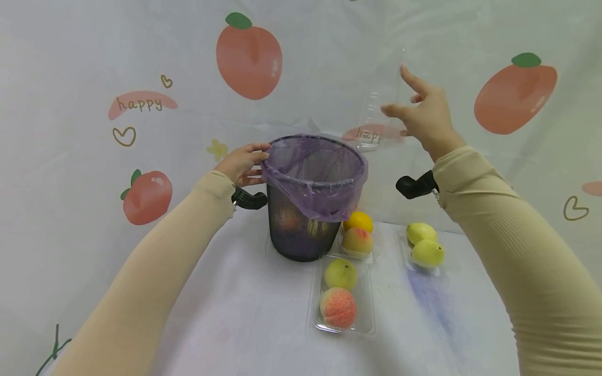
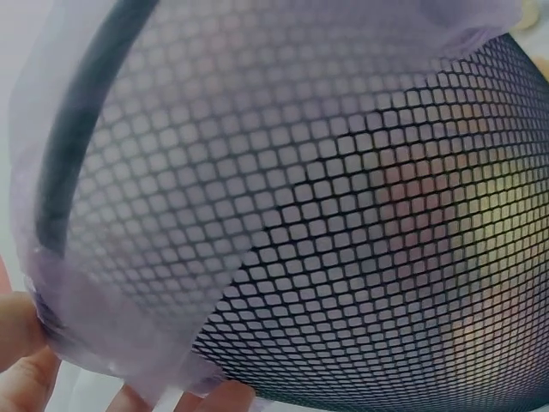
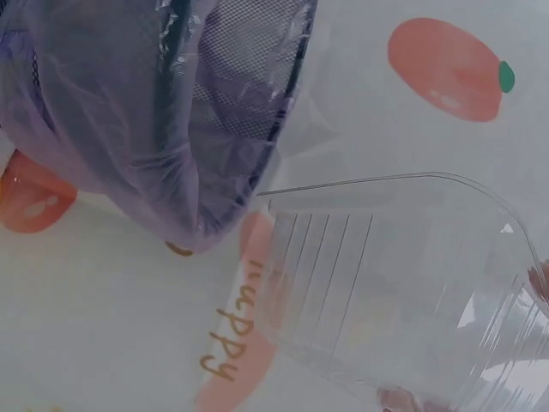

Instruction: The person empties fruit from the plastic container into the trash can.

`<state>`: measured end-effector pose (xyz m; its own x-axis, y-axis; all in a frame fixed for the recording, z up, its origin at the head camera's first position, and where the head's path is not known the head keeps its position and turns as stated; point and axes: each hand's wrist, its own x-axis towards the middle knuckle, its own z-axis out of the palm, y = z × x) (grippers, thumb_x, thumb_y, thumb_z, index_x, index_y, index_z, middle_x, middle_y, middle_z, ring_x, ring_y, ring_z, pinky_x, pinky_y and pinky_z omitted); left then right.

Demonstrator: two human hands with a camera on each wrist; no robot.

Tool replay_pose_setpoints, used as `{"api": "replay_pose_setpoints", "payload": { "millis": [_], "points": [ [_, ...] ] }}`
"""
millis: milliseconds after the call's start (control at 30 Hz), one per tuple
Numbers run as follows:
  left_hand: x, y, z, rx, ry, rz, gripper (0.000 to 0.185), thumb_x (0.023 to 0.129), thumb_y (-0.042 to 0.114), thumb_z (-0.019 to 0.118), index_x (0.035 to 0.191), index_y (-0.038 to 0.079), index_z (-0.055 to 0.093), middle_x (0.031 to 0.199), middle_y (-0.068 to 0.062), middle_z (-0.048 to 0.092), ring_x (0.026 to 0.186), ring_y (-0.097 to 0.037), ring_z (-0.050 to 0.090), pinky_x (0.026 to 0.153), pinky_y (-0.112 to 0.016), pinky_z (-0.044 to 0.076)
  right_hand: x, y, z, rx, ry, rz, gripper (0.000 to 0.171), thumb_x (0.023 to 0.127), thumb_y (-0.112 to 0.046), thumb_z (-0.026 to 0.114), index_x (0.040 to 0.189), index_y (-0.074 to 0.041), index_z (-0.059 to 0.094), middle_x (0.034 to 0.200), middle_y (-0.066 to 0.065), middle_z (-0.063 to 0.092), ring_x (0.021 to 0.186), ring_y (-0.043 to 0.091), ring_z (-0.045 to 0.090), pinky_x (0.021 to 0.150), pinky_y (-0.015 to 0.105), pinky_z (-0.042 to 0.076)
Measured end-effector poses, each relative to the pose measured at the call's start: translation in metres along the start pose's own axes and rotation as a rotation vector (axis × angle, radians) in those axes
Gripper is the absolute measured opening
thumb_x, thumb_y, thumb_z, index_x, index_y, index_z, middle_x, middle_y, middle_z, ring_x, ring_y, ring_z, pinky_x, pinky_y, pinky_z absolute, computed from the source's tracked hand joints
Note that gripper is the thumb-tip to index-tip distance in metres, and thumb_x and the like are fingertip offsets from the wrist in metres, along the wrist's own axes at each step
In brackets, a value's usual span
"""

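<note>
My left hand [image 1: 242,164] touches the left rim of a black mesh bin [image 1: 301,230], its fingers spread against the purple bag [image 1: 324,201]. The bag lines the bin and folds down over its edge. In the left wrist view fingers [image 2: 227,396] rest against the bag, and blurred coloured shapes show through the mesh [image 2: 360,240]. Up to the right of the bin, my right hand [image 1: 430,117] holds a clear plastic tray [image 1: 371,117] by its edge, raised before the backdrop. In the right wrist view that tray [image 3: 386,283] looks bare, with ribbed walls.
A clear tray [image 1: 367,308] in front of the bin carries a yellow-green fruit [image 1: 340,274] and a peach [image 1: 338,308]. Behind it an orange [image 1: 359,222] and another peach [image 1: 357,240] share a tray. Two yellow-green fruits [image 1: 427,253] sit in a tray farther right.
</note>
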<state>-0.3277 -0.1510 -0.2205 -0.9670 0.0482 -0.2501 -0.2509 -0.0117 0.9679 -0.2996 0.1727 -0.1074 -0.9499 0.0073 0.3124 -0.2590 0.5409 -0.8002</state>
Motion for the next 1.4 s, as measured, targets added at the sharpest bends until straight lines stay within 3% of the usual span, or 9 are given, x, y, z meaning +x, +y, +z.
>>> {"api": "replay_pose_setpoints", "payload": {
  "millis": [100,233,367,467,633,767,967,1167,1400],
  "points": [
    [0.0,0.0,0.002,-0.004,0.003,0.002,0.044,0.104,0.019,0.046,0.147,0.026,0.041,0.123,-0.002,0.047,0.104,-0.019,0.053,0.091,-0.035,0.05,-0.002,0.005,-0.002,0.041,-0.016,0.012,0.075,0.089,-0.025,0.07,0.142,-0.055,0.026,0.16,0.001,-0.003,0.134,0.016,0.022,0.076,0.026,0.057],
    [-0.001,0.0,0.004,-0.01,-0.001,0.004,0.044,0.104,0.019,0.046,0.147,0.026,0.042,0.128,-0.004,0.046,0.1,-0.017,0.053,0.083,-0.031,0.051,-0.004,0.014,-0.007,0.181,-0.033,0.04,0.077,0.087,-0.026,0.073,0.143,-0.053,0.029,0.136,-0.001,0.032,0.115,0.013,0.036,0.075,0.03,0.058],
    [-0.002,0.0,0.004,-0.005,-0.007,0.002,0.044,0.104,0.019,0.046,0.147,0.026,0.041,0.121,-0.002,0.047,0.099,-0.017,0.053,0.083,-0.031,0.051,-0.007,0.028,-0.014,0.419,-0.09,0.084,0.077,0.086,-0.024,0.074,0.142,-0.054,0.031,0.122,0.001,0.045,0.13,0.031,0.042,0.062,0.025,0.058],
    [-0.001,0.0,0.003,-0.004,-0.012,0.0,0.045,0.104,0.019,0.046,0.147,0.026,0.04,0.116,0.0,0.047,0.1,-0.017,0.053,0.086,-0.032,0.051,-0.011,0.04,-0.02,0.596,-0.145,0.126,0.077,0.088,-0.021,0.072,0.142,-0.056,0.03,0.155,0.004,0.025,0.146,0.042,0.016,0.063,0.028,0.059],
    [0.001,0.0,0.003,-0.015,-0.015,-0.001,0.045,0.104,0.02,0.046,0.147,0.027,0.04,0.115,0.0,0.046,0.102,-0.018,0.053,0.09,-0.034,0.05,-0.02,0.063,-0.03,0.729,-0.2,0.156,0.074,0.094,-0.022,0.064,0.144,-0.058,0.022,0.161,-0.01,-0.004,0.147,0.04,0.005,0.069,0.028,0.059],
    [0.001,0.0,0.003,-0.009,-0.013,-0.005,0.044,0.103,0.02,0.047,0.147,0.028,0.041,0.116,0.0,0.046,0.102,-0.017,0.053,0.088,-0.033,0.051,-0.029,0.082,-0.04,0.802,-0.231,0.162,0.072,0.097,-0.024,0.06,0.146,-0.058,0.019,0.162,-0.003,-0.006,0.139,0.038,0.025,0.075,0.03,0.058],
    [-0.002,0.001,0.003,-0.002,-0.015,-0.008,0.045,0.103,0.02,0.047,0.147,0.027,0.041,0.12,-0.001,0.046,0.099,-0.017,0.053,0.081,-0.03,0.052,-0.039,0.11,-0.054,0.915,-0.263,0.193,0.069,0.099,-0.02,0.055,0.145,-0.059,0.021,0.162,0.0,-0.012,0.095,0.021,0.068,0.076,0.034,0.059],
    [-0.002,0.001,0.003,-0.012,-0.011,-0.012,0.044,0.103,0.019,0.047,0.147,0.027,0.041,0.123,-0.002,0.046,0.101,-0.018,0.053,0.091,-0.034,0.05,-0.053,0.139,-0.064,0.931,-0.288,0.21,0.065,0.102,-0.02,0.049,0.144,-0.061,0.02,0.16,0.001,-0.009,0.099,0.018,0.065,0.079,0.036,0.058],
    [-0.003,0.001,0.003,-0.007,-0.011,-0.014,0.044,0.103,0.02,0.047,0.147,0.028,0.042,0.125,-0.002,0.045,0.104,-0.018,0.053,0.093,-0.035,0.049,-0.077,0.182,-0.069,1.133,-0.411,0.175,0.068,0.105,-0.01,0.039,0.151,-0.051,0.01,0.138,0.004,0.036,0.106,0.028,0.065,0.082,0.046,0.057]
  ]
}}
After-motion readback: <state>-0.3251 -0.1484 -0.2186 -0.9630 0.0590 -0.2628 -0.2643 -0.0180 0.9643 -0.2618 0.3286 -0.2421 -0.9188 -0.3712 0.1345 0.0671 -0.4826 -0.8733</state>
